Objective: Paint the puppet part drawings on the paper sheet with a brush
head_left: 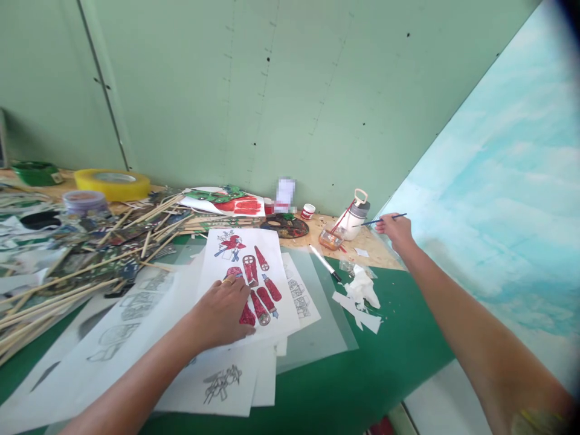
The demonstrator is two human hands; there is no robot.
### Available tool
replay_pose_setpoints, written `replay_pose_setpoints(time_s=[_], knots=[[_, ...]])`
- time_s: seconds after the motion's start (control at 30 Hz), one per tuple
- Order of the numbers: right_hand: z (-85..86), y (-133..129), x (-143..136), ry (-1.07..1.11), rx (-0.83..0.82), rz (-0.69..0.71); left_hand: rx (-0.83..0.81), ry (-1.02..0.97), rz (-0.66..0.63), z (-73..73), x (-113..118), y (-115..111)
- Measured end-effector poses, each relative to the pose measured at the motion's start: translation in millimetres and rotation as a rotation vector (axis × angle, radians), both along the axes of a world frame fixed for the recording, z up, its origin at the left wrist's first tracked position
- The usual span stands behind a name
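My left hand point(225, 307) lies on a white sheet point(217, 272) with dark red painted shapes and a small red and blue figure. Its fingers rest on the paper and cover part of the shapes. Out to the right, my right hand point(393, 232) pinches a thin dark paintbrush point(385, 220), held in the air near a white bottle with a grey top point(353, 220). Beside the bottle stands a small glass jar point(331, 238) of orange-brown liquid with a red brush leaning in it.
Paper sheets with pencil drawings point(131, 314) lie under the painted one. Crumpled tissue point(364, 287), a white marker point(325, 263) and a dark paint palette point(285, 227) are nearby. Wooden sticks point(67, 278) pile up at left, near yellow tape point(112, 184). A green wall point(190, 90) rises behind.
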State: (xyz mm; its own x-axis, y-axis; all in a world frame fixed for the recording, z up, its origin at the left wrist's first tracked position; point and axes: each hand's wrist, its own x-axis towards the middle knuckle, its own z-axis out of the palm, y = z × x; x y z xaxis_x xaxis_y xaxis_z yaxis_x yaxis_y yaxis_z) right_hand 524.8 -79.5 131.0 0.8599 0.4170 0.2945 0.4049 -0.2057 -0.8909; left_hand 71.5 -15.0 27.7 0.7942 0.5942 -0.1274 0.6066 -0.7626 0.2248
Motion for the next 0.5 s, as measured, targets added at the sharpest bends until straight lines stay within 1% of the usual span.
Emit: replay_pose_setpoints(time_s=[0.1, 0.17, 0.27, 0.37, 0.5], knots=[[-4.3, 26, -20, -0.032, 0.054, 0.076, -0.01, -0.015, 0.006, 1.7, 0, -1], [-14.4, 50, -36, -0.043, 0.044, 0.138, -0.014, -0.018, 0.005, 2.3, -1, -1], [-35.0, 89, -55, -0.068, 0.007, 0.199, -0.015, -0.018, 0.007, 0.5, -2, -1], [-53.8, 122, -65, -0.106, -0.042, 0.221, -0.026, -0.04, 0.026, -2.4, -2, 0], [-70.3, 152, -69, -0.154, -0.122, 0.219, -0.021, -0.042, 0.031, -1.5, -1, 0]])
